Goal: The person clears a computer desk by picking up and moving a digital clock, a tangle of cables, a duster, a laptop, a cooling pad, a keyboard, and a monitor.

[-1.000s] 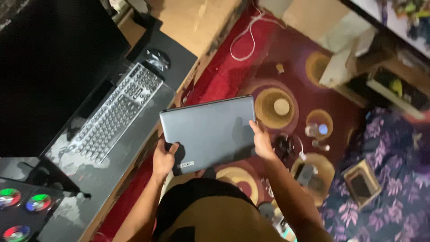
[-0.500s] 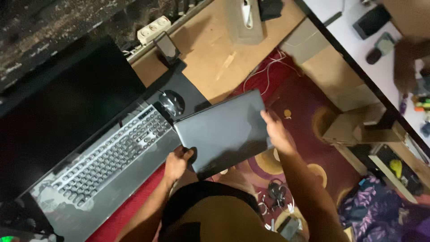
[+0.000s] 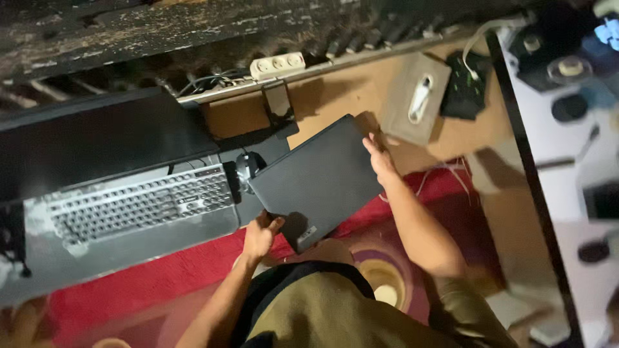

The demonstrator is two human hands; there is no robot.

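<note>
Closed grey laptop [image 3: 316, 183] is held tilted between both hands | left hand [image 3: 259, 235] is clamped on its near corner | right hand [image 3: 380, 160] is pressed flat against its far edge | mouse [image 3: 247, 169] and keyboard [image 3: 138, 203] are seen just left of the grip | tissue box [image 3: 416, 98] lies beyond the right hand

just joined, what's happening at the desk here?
A person holds a closed grey laptop in both hands, tilted above the edge of a low desk. The left hand grips the near corner from below; the right hand holds the far edge. One corner of the laptop overlaps a computer mouse on a dark mat, beside a keyboard and a dark monitor. A tissue box lies on the desk to the right.
</note>
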